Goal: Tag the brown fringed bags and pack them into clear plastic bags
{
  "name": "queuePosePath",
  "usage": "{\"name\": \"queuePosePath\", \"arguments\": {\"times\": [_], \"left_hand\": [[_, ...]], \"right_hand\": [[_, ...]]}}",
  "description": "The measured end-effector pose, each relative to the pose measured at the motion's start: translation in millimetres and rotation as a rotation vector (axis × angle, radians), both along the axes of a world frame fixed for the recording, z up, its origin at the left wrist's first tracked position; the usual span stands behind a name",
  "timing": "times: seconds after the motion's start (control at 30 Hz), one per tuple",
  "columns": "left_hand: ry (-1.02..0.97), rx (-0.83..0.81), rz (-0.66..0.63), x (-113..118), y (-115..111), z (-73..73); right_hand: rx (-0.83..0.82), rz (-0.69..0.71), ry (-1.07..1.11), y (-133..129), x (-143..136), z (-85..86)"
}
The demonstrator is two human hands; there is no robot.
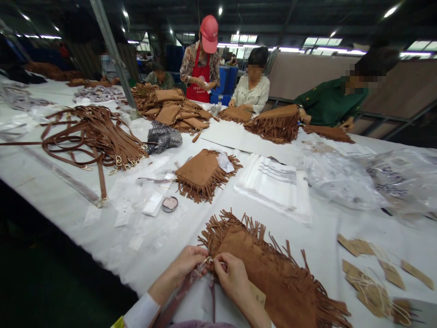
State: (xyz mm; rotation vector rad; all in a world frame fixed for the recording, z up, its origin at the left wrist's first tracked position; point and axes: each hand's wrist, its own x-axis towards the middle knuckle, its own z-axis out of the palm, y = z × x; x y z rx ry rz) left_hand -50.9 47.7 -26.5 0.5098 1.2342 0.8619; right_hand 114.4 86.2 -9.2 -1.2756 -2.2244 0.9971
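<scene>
Gripping a small metal clasp (pixel 209 259) between them, the two hands meet at the near corner of a fringed brown bag (pixel 264 269); the left hand (pixel 191 263) closes its fingers on the clasp from nine o'clock, and the right hand (pixel 232 277) pinches at it from three o'clock. Whether the clasp is already fastened to the bag cannot be told. From it a strap (pixel 180 294), partly wrapped in clear plastic, runs toward seven o'clock. The bag lies flat on the white table (pixel 324 255), stretching from one o'clock to four o'clock, and a beige tag (pixel 258 294) shows just beside the right wrist. Farther out, at three o'clock, lie paper tags with white strings (pixel 370 291). A second fringed bag (pixel 198 167) rests at twelve o'clock with a pale slip (pixel 225 162) on its edge, and a round dish (pixel 170 204) sits between ten and eleven. Folded white bags (pixel 275 180) lie between one and two, crumpled clear plastic (pixel 341 175) at two. A heap of brown straps (pixel 99 141) spreads at ten. Beyond, at twelve, a person in a red cap (pixel 206 64) stands behind piled brown bags (pixel 180 109).
</scene>
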Motion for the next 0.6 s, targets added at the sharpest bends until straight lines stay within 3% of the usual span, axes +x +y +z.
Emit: {"name": "queuePosePath", "arguments": {"times": [0.3,0.6], "left_hand": [[-0.071,0.075,-0.154,-7.4,2.8,8.3],[0.001,0.060,-0.240,-11.4,8.5,-0.6]], "right_hand": [[0.061,0.034,-0.049,-0.9,-6.8,-8.4],[0.024,0.028,0.080,-4.6,-4.3,-11.5]]}}
